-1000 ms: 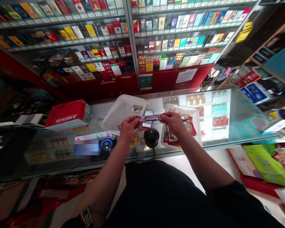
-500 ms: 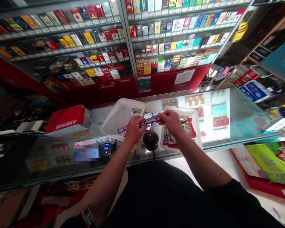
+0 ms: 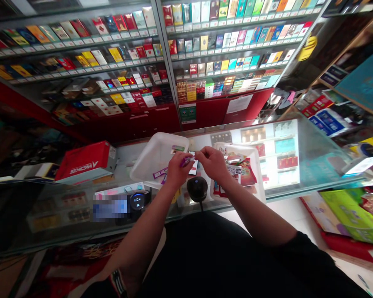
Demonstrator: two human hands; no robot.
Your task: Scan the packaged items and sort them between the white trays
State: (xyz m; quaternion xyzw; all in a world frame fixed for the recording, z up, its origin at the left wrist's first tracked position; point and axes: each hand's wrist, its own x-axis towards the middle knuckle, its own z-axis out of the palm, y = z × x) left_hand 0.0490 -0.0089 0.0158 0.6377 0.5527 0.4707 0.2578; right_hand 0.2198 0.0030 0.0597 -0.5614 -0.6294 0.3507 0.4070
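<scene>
In the head view, my left hand (image 3: 177, 169) is closed around a purple candy pack (image 3: 185, 161), the long wrapped stick kind. My right hand (image 3: 214, 164) pinches at the pack's near-right end, with its fingertips almost meeting the left ones. Most of the pack is hidden by the fingers. Beneath the hands lies a phone (image 3: 193, 167) with a lit screen. A white tray (image 3: 139, 166) with several purple packs is left of my left hand. Another white tray (image 3: 260, 186), holding red packets and small items, sits under and beyond my right hand.
A black round device (image 3: 197, 188) stands on the glass counter (image 3: 317, 169) in front of me. To the left are a red box (image 3: 87, 160) and a dark device with a blue-lit round display (image 3: 139, 201). Shelves of cigarette packs (image 3: 211, 41) rise behind the counter.
My hands have come closer together, the right one moving left along the pack. The candy pack has turned and is now mostly covered by my fingers. The view has shifted slightly.
</scene>
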